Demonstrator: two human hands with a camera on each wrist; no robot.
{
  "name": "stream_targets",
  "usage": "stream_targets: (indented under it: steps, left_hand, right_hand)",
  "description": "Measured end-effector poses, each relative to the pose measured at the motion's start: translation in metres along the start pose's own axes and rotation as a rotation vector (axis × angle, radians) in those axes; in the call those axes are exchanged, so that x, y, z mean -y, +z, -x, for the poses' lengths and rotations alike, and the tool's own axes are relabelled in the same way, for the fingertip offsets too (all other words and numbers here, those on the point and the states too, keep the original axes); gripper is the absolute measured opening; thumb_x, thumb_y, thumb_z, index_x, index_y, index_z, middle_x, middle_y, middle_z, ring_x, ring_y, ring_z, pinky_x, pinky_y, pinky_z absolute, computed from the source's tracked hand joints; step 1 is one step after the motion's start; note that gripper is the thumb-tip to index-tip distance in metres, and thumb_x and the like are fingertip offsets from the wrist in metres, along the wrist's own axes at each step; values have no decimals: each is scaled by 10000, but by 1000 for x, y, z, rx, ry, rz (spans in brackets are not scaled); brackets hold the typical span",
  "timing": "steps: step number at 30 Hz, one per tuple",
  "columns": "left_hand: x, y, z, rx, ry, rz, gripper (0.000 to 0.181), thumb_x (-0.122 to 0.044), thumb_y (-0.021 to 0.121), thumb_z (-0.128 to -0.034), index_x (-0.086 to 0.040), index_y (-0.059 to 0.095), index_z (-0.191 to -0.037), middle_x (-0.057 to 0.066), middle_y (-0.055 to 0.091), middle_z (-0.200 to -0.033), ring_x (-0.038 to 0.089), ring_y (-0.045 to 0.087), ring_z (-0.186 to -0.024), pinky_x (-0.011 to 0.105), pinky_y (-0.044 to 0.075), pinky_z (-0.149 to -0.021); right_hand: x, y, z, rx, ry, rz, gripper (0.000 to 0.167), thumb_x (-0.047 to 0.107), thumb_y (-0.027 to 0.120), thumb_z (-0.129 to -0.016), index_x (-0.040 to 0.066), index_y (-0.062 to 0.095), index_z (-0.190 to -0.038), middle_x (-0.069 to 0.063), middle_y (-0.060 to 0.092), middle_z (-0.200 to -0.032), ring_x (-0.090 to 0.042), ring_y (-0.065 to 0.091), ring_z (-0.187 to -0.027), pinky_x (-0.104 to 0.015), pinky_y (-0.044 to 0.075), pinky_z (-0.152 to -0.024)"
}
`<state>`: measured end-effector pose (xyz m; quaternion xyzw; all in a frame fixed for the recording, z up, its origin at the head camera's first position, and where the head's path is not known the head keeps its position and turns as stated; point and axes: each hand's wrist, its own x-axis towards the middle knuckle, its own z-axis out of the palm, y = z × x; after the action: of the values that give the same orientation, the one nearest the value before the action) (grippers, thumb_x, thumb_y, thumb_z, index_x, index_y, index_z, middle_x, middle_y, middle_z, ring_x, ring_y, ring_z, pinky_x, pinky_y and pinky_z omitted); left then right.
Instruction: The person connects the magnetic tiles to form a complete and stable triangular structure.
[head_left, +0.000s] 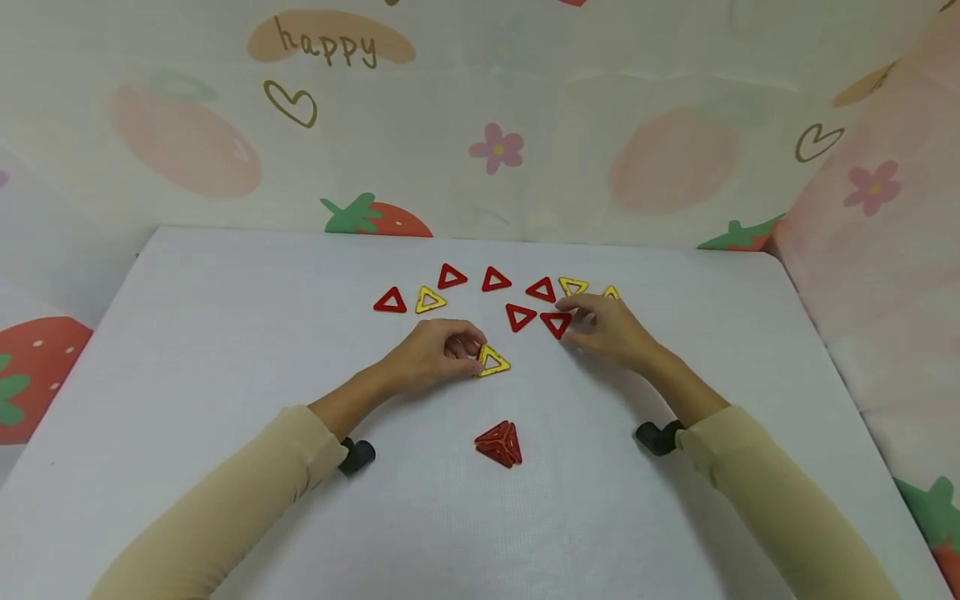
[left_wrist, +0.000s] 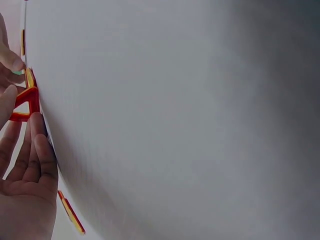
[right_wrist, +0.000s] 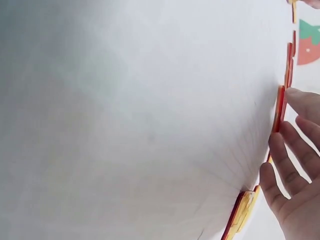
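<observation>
left grip (head_left: 433, 357) pinches a yellow triangle tile (head_left: 503, 363), right grip (head_left: 609, 332) a red triangle tile (head_left: 548, 317), so go light on the edges imo

Behind my left hand (head_left: 435, 354), a long, plain beige sleeve (head_left: 225, 492) creases near its cuff; a matching beige sleeve (head_left: 787, 500) lies behind my right hand (head_left: 611, 333). Beside each cuff pokes out a small, rounded black wrist piece (head_left: 358, 456).

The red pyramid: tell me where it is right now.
In the head view, the red pyramid sits on the white table just right of centre in the lower half, below the yellow triangle that the left hand pinches.
</observation>
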<state>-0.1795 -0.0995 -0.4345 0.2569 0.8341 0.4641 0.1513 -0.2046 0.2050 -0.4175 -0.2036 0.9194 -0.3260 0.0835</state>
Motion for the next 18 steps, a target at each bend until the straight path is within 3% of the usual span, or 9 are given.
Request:
stream_targets:
  steps: [7,18]
  left_hand:
    - [-2,0,0,3,5,10,305,-131,797,-851,-46,686,-1122,25,643,-925,172,588,-836,269,491,-755]
    - [0,1,-1,7,-23,9,313,-143,799,-851,-58,684,-1130,28,645,-944,172,592,-839,267,499,-761]
  right_hand:
    - [2,3,0,17,-5,-18,408,17,769,-838,9,653,-1228,-109,686,-1180,-265,583,-1061,-448,466,-954]
    - [8,10,2,38,-46,36,402,21,765,-844,31,654,-1230,-87,692,-1167,-238,600,-1038,-436,477,-942]
